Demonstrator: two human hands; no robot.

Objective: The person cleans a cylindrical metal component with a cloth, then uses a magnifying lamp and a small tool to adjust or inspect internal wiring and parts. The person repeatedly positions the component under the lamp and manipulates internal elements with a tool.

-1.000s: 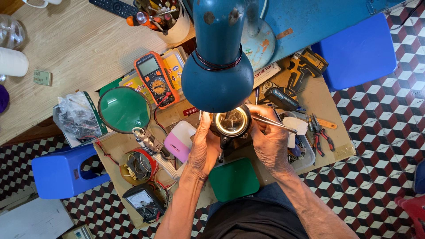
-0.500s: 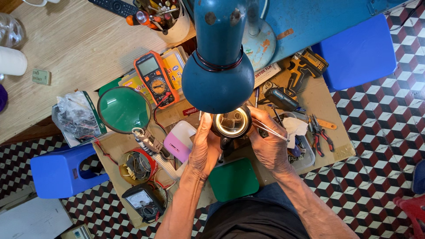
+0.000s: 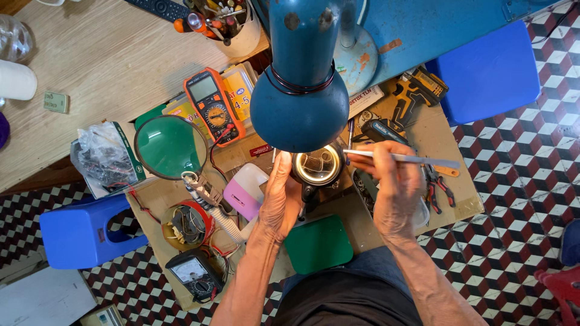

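Note:
My left hand (image 3: 281, 199) steadies a small round object with a shiny gold-rimmed face (image 3: 317, 166), lit from above by a blue desk lamp (image 3: 300, 90). My right hand (image 3: 393, 190) grips a thin silver tool (image 3: 411, 159), like tweezers, held level with its tip pointing left at the object's rim. Both hands work over a cardboard-covered bench (image 3: 447, 145). The lamp head hides the object's far edge.
On the bench lie an orange multimeter (image 3: 214, 108), a green magnifier (image 3: 171, 147), a pink box (image 3: 244, 192), a green pad (image 3: 319, 244), a black meter (image 3: 193, 273), pliers (image 3: 438, 184) and a drill (image 3: 417, 90). Blue stools (image 3: 84, 232) (image 3: 489, 66) stand on both sides.
My right hand has turned the silver tool from a downward slant to level, its tip now at the round object's upper rim. My left hand has stayed in place.

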